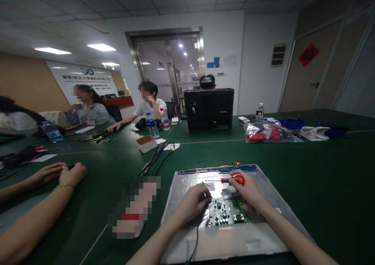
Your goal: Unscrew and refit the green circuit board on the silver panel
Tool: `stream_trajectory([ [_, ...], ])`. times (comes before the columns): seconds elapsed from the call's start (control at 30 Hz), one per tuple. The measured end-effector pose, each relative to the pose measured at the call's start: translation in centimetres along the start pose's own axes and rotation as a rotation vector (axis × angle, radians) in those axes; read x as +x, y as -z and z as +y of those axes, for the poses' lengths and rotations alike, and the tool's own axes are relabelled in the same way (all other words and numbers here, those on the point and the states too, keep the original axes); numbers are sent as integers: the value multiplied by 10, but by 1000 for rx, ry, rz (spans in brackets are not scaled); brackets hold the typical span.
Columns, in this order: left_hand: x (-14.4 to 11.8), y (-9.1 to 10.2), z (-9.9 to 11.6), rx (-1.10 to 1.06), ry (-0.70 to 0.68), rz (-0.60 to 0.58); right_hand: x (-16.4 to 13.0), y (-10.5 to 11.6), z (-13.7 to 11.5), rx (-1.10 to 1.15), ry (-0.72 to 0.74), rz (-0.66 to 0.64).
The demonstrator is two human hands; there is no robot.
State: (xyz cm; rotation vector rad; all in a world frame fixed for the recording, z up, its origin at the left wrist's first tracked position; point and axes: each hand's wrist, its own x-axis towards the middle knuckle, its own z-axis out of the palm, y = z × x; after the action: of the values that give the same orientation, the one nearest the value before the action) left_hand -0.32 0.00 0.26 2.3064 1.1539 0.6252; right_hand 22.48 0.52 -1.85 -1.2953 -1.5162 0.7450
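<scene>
A metal-backed display panel [216,237] lies in front of me on the green table. On its back sits a green circuit board [219,210] with several small components, and a narrow blue circuit strip [216,170] runs along the far edge. My right hand [249,190] is closed around an orange and black screwdriver [238,180], whose shaft points left above the panel. My left hand [191,202] is at the board's left side, its fingers curled together; what they pinch is hidden. A dark cable [195,241] runs from beneath that hand toward the near edge.
Left of the panel are black cables [155,157], an open cardboard box [146,144] and a blurred-out object [137,210]. Another person's hands [64,174] work at far left. A black monitor housing [209,110], water bottles [152,125] and a plastic bag [266,133] stand farther back.
</scene>
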Motion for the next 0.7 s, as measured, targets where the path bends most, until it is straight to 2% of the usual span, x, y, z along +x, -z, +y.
stream_trajectory([
  [0.17, -1, 0, -1, -73, 30, 2, 3, 1, -2, 60, -46, 27],
  [0.3, 1, -3, -6, -86, 67, 26, 4, 4, -7, 82, -28, 48],
  [0.4, 2, -4, -9, -100, 74, 19, 6, 5, -11, 213, -72, 38],
  [0.7, 3, -3, -12, -141, 73, 22, 43, -15, -46, 480, -44, 115],
])
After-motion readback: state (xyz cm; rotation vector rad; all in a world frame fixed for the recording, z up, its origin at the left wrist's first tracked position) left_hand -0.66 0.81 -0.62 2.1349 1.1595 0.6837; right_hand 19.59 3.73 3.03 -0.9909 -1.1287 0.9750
